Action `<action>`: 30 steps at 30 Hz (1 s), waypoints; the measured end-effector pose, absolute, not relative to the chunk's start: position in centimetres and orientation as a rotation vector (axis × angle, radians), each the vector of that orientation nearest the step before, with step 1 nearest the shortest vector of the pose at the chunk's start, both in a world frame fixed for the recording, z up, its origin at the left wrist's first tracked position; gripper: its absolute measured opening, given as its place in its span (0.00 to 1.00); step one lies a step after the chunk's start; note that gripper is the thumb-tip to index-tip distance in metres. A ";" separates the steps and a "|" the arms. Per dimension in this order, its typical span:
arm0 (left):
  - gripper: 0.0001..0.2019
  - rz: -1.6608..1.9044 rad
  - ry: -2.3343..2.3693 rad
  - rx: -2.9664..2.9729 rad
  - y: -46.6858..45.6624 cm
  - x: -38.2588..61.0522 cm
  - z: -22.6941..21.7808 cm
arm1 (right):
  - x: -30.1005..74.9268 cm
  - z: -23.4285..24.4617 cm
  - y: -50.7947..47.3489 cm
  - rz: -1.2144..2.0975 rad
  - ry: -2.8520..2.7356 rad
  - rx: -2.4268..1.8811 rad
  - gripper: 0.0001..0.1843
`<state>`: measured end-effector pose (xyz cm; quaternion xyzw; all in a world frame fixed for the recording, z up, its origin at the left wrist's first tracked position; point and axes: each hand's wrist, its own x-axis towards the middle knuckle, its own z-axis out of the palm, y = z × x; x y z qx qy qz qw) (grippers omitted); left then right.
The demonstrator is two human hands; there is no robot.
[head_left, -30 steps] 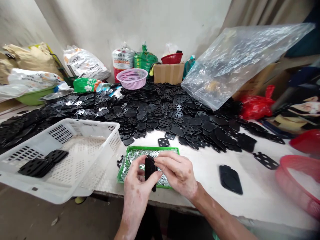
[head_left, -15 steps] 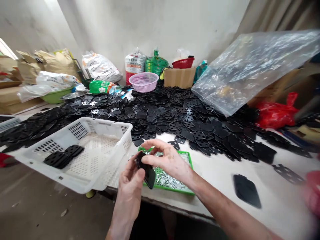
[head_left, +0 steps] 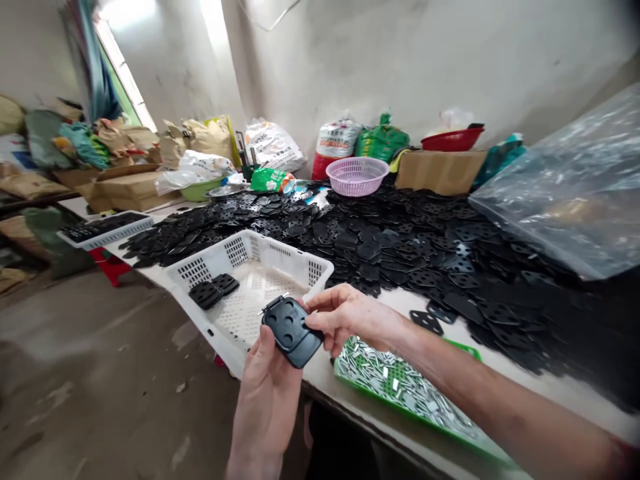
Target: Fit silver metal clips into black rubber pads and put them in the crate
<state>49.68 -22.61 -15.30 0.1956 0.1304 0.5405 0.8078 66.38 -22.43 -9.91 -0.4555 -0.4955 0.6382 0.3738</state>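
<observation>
Stained concrete floor (head_left: 100,353) runs off left of the grip, white counter (head_left: 545,393) lies ahead and to the right, patched grey wall (head_left: 400,60) beyond. Past the grip the counter carries a big heap of perforated black plates (head_left: 425,250), a clear plastic bag (head_left: 565,200) lying on its right side, and a pink basket (head_left: 356,176) and cardboard box (head_left: 440,172) at its far edge, with sacks (head_left: 337,140) against the wall. White slotted crate (head_left: 280,259) sits just left of the grip, two stacked plates (head_left: 213,290) inside. Green tray of metal pins (head_left: 385,380) sits just right. My left hand (head_left: 265,397) and right hand (head_left: 347,317) pinch the black plate (head_left: 290,331) between them, in the grip, above the counter's front edge. It's a matte, rounded rectangle with four round dimples and a small metal clip at one corner.
</observation>
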 end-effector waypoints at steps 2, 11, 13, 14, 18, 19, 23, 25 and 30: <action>0.14 1.211 0.301 0.425 -22.4 49.8 -15.0 | 66.1 -9.8 -21.9 1.657 -1.270 -1.156 0.16; 0.21 1.487 0.748 0.752 -24.3 45.6 -13.5 | 66.4 -8.2 -18.7 1.595 -1.134 -1.253 0.15; 0.18 1.699 1.018 0.978 -23.5 42.6 -13.8 | 65.7 -7.8 -16.8 1.573 -1.233 -1.253 0.12; 0.18 1.766 1.161 1.053 -22.7 41.1 -14.0 | 65.2 -7.8 -15.5 1.561 -1.297 -1.266 0.10; 0.22 1.564 1.453 1.465 -19.0 37.7 -16.3 | 62.5 -8.9 -9.2 1.443 -1.500 -1.468 0.04; 0.23 1.531 1.429 1.577 -18.5 37.5 -17.1 | 61.8 -9.4 -7.4 1.405 -1.531 -1.535 0.02; 0.30 1.389 1.362 1.818 -18.2 38.1 -19.7 | 59.1 -11.8 -0.9 1.331 -1.588 -1.698 0.02; 0.33 1.326 1.350 1.822 -18.6 38.4 -20.4 | 57.6 -12.9 1.6 1.302 -1.613 -1.764 0.02; 0.37 1.380 1.324 1.841 -18.7 37.8 -21.3 | 53.8 -15.2 5.8 1.260 -1.691 -1.867 0.07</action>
